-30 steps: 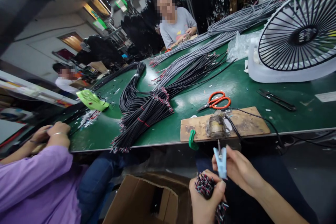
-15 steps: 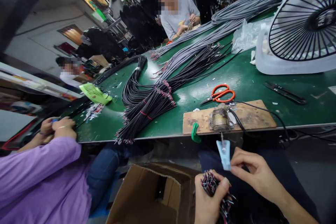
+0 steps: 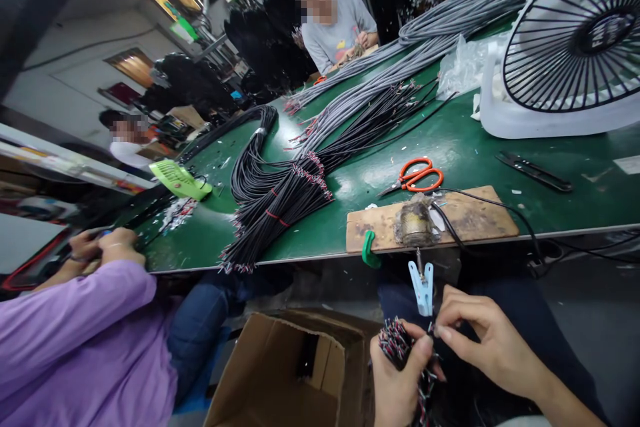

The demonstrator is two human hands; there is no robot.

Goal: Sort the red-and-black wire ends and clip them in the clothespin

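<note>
My left hand (image 3: 400, 373) is closed around a bundle of thin black cables (image 3: 395, 340), whose red, white and black wire ends stick up out of the fist. Thumb and forefinger of my right hand (image 3: 480, 333) pinch a single black cable (image 3: 431, 330) beside the bundle; its tip is small and partly hidden. Just above both hands, a light blue clothes peg (image 3: 423, 290) hangs from the shaft of a small motor (image 3: 418, 225). That motor is fixed on a wooden board (image 3: 480, 213) at the table's edge.
Orange-handled scissors (image 3: 420, 177) and black snips (image 3: 535, 171) lie behind the board. Bundled black cables (image 3: 275, 200), grey cables (image 3: 360, 93) and a fan (image 3: 500, 117) occupy the green table (image 3: 475, 153). An open carton (image 3: 270, 367) stands below; a co-worker in purple (image 3: 90, 347) sits left.
The blue peg has turned about the shaft, now showing its two legs. My right fingertips have come away from the peg's lower end and sit slightly lower, near the bundle.
</note>
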